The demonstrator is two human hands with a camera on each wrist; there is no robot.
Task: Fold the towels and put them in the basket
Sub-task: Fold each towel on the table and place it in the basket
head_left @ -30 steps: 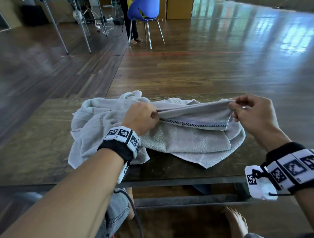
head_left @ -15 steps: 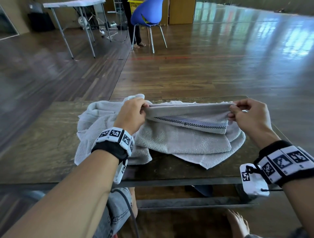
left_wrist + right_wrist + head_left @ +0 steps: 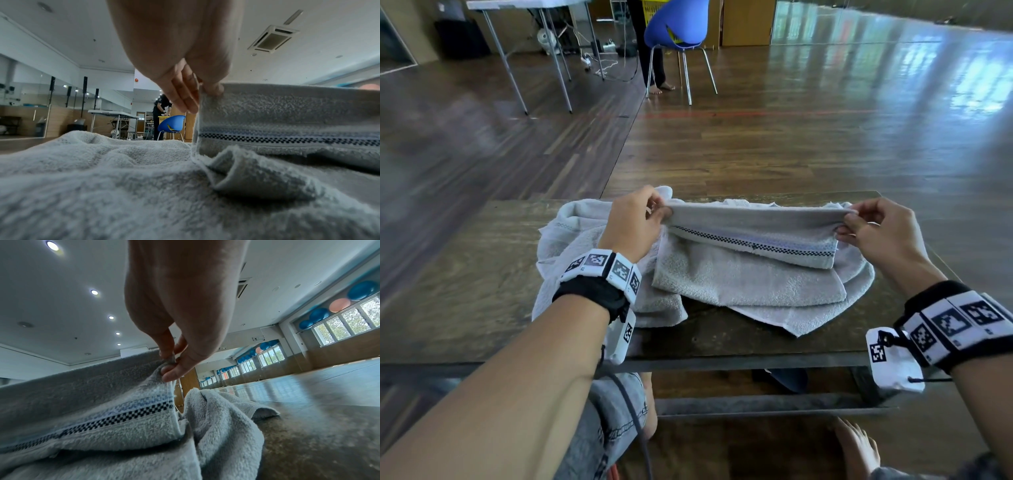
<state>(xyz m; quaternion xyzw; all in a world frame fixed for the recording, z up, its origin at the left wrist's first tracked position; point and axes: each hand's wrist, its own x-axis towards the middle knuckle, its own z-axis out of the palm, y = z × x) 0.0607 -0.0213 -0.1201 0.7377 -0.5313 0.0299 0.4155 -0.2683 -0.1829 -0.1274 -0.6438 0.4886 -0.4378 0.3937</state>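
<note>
while the grey towel (image 3: 753, 236) is being held up above the wooden table (image 3: 465, 291), its top edge is being pinched at both ends: by the left hand (image 3: 631, 224) at the left corner and by the right hand (image 3: 883, 229) at the right corner, thumb and fingers closed on the cloth. the long axis of the towel is running straight from one hand to the other, with the checkered stripe (image 3: 753, 245) hanging just below the edge. its lower part is lying on the other towels (image 3: 571, 236), heaped on the table. both hands are equally near. no basket beside the table is being shown.
</note>
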